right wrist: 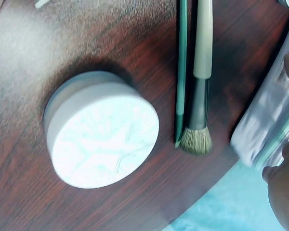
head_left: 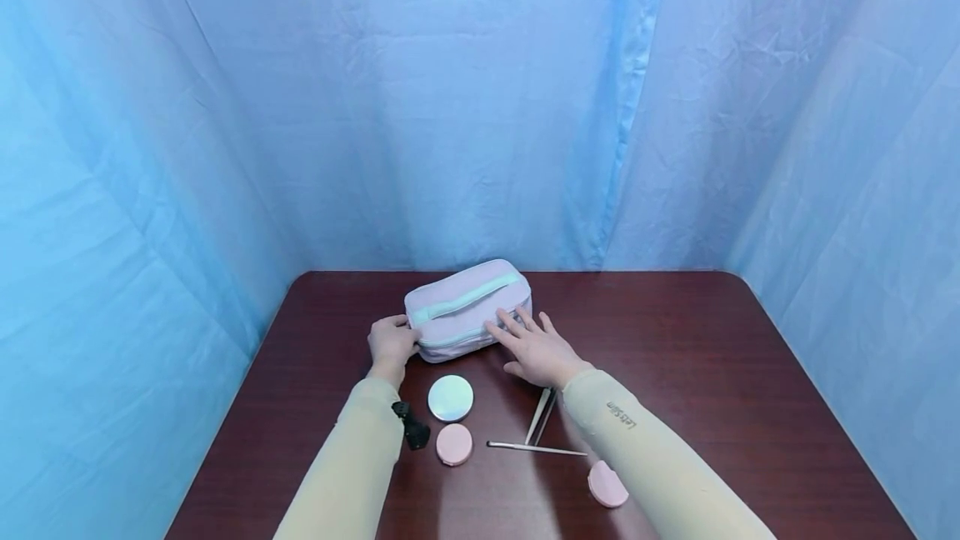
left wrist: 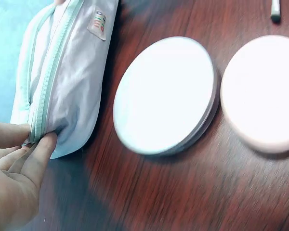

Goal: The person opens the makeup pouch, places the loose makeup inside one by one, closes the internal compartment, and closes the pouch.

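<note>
A pale lilac cosmetic bag (head_left: pixel 453 286) with a mint handle and zipper lies at the back of the table. At its left end my left hand (head_left: pixel 392 346) pinches the corner by the zipper's end; thumb and fingers (left wrist: pixel 41 154) meet there in the left wrist view. My right hand (head_left: pixel 542 354) has its fingers spread, and their tips rest on the bag's front right side. The zipper looks closed along the visible front. In the right wrist view, a fluffy makeup brush (right wrist: pixel 196 139) and a thin green-looking stick (right wrist: pixel 181 62) lie beside the bag.
Nearer me lie a round white compact (head_left: pixel 451 398), a pink compact (head_left: pixel 453 445), a slim brush (head_left: pixel 536 447) and another pink compact (head_left: pixel 606 486) partly under my right forearm. A round container with a star lid (right wrist: pixel 106 139) shows in the right wrist view. Blue curtains (head_left: pixel 465 107) surround the table.
</note>
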A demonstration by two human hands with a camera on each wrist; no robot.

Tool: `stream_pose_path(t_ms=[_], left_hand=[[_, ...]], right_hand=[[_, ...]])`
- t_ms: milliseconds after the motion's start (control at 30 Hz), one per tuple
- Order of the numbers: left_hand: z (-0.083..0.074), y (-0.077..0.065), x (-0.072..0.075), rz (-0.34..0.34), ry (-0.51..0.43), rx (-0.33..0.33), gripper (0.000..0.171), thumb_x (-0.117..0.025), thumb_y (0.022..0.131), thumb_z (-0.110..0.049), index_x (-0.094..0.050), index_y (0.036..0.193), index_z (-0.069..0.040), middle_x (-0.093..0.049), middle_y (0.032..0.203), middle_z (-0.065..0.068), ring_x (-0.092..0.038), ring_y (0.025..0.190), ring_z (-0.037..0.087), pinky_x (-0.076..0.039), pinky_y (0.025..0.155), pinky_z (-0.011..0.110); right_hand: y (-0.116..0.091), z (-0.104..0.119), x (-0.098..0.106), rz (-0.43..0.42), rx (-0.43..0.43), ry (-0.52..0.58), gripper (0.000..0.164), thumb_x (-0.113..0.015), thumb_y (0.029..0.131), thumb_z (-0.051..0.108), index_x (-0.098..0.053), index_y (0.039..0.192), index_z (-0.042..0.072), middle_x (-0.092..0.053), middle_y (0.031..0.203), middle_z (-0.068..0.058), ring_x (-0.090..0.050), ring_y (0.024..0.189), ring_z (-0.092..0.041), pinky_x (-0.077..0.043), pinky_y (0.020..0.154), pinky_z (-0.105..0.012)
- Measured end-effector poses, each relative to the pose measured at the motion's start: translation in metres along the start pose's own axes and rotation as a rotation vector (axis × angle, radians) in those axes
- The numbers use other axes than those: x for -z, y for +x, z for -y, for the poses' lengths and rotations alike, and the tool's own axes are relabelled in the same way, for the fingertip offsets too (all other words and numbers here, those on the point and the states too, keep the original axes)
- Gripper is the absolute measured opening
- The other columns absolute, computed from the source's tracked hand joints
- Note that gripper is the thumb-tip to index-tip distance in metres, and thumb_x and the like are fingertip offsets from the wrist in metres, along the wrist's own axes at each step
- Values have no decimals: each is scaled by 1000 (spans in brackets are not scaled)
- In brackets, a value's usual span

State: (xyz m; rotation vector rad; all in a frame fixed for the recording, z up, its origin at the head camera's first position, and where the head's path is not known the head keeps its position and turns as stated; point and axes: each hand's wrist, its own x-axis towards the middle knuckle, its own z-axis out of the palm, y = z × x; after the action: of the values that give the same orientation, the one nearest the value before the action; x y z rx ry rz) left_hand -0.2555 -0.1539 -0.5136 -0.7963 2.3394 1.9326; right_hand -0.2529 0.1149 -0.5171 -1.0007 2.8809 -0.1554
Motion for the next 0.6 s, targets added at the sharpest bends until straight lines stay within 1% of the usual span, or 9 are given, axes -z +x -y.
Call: stream_pose_path(t_ms=[100,200,300,367,433,500,600], left_hand=[[0,-5,-9,34,-22,10,52,-67,92,5,-56,143,4,-61,134,28,-67,116,38,-61,89,42],[0,-10,-15,65,-28,-3,53,-67,91,7,-56,143,4,-62,132,28,-68,113,38,-62,84,38],[0,-16,-21,85,-17,-20,51,-67,90,8,-58,141,4,-64,128,28,-69,110,38,-63,80,35],[0,-19,-24,106,-10,-31,50,-66,90,8,-59,140,5,-65,127,29,-70,109,37,-63,80,36],[0,-23,-27,136,-9,-32,50,-66,90,8,-59,139,5,-65,128,29,-70,109,37,-63,82,38],[1,-25,-28,172,-12,-33,49,-66,91,6,-59,140,5,-64,128,29,-71,109,36,-62,84,40],[1,-25,-27,207,-14,-25,45,-64,94,0,-59,139,5,-67,124,27,-72,105,34,-63,83,38]], right_hand=[[1,4,-2,-3,4,-8,76,-72,97,32,-33,162,22,-29,167,-8,-20,155,-38,-23,120,-66],[4,9,-2,-10,9,-21,75,-71,97,30,-34,161,19,-31,167,-8,-21,155,-37,-23,122,-62],[5,12,-3,-49,30,-34,71,-72,97,25,-39,159,16,-37,163,-10,-27,153,-38,-25,122,-61],[6,12,-5,-101,49,-53,65,-72,96,21,-45,155,13,-43,159,-12,-35,149,-39,-29,120,-61],[7,11,-7,-173,78,-80,53,-71,96,13,-54,145,10,-53,149,-14,-46,141,-40,-37,115,-61],[8,10,-9,-247,99,-113,37,-68,95,7,-61,131,8,-61,135,-14,-55,129,-39,-44,109,-59],[8,9,-12,-324,127,-162,17,-61,93,2,-66,109,6,-66,118,-12,-62,113,-36,-50,102,-54]])
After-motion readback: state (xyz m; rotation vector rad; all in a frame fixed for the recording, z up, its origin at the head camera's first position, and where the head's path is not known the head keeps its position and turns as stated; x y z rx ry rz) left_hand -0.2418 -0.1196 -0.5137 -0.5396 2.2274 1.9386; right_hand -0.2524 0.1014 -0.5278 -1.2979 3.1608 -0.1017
